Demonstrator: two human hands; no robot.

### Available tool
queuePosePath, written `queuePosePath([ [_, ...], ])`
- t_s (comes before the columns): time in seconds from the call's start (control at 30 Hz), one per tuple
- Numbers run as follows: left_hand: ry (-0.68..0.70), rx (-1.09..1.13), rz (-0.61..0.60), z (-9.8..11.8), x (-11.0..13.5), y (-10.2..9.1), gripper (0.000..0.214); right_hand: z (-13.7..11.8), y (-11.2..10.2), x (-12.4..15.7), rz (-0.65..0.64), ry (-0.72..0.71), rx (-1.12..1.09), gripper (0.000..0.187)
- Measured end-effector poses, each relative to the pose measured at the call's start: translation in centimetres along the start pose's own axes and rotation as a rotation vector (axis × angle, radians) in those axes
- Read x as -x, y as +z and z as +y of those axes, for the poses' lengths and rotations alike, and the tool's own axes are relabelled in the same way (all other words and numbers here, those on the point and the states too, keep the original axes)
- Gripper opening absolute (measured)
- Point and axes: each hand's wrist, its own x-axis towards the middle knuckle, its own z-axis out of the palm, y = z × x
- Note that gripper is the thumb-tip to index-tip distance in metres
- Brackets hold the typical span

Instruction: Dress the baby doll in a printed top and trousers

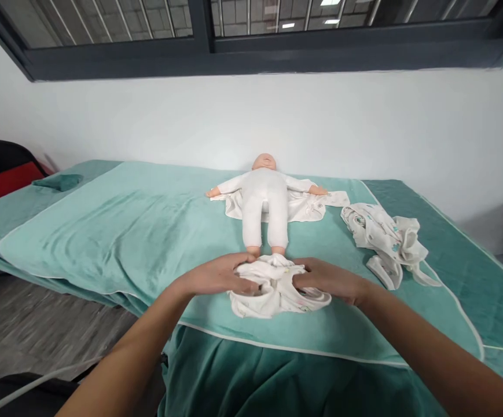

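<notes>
A baby doll (265,191) in a white long-sleeved suit lies on its back with arms spread and its feet toward me. Right at its feet, white printed baby pants (272,301) are bunched up, with two openings facing me. My left hand (221,273) grips the left side of the pants, thumb inside the fabric. On the other side my right hand (327,279) grips them the same way. The fabric and my hands partly hide the doll's feet. Beneath the doll's back, a white printed baby top (309,208) is spread out.
More white printed baby clothes (384,234) lie crumpled to the right on the light green mat (160,231). Under the mat is a darker green bed cover (472,272). A wall and a dark-framed window (255,58) stand behind. A black and red chair (6,174) is at the left.
</notes>
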Motion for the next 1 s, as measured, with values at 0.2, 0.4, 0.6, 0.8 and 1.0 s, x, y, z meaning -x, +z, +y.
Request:
queuePosePath([
  [0.2, 0.01, -0.344, -0.332, 3.8, 1.7, -1.8, 0.044, -3.2, -1.2, 2.6, -0.126, -0.129, 0.51, 0.048],
  [0.4, 0.077, -0.502, -0.265, 8.4, 3.2, -2.2, 0.035, -8.8, -1.1, 4.7, -0.111, -0.269, 0.717, 0.044],
  [0.6, 0.205, -0.724, 0.023, 13.1, 5.1, -2.3, 0.02, -13.6, 1.0, 5.8, 0.008, -0.451, 1.13, 0.028],
  [0.8, 0.356, -0.9, 0.282, 14.9, 7.3, -1.2, 0.026, -15.2, 1.4, 8.2, -0.089, -0.541, 0.97, 0.011],
  [1.0, 0.286, -0.85, 0.288, 14.7, 7.9, -0.4, 0.031, -14.4, 1.5, 9.0, -0.213, -0.29, 0.94, 0.038],
])
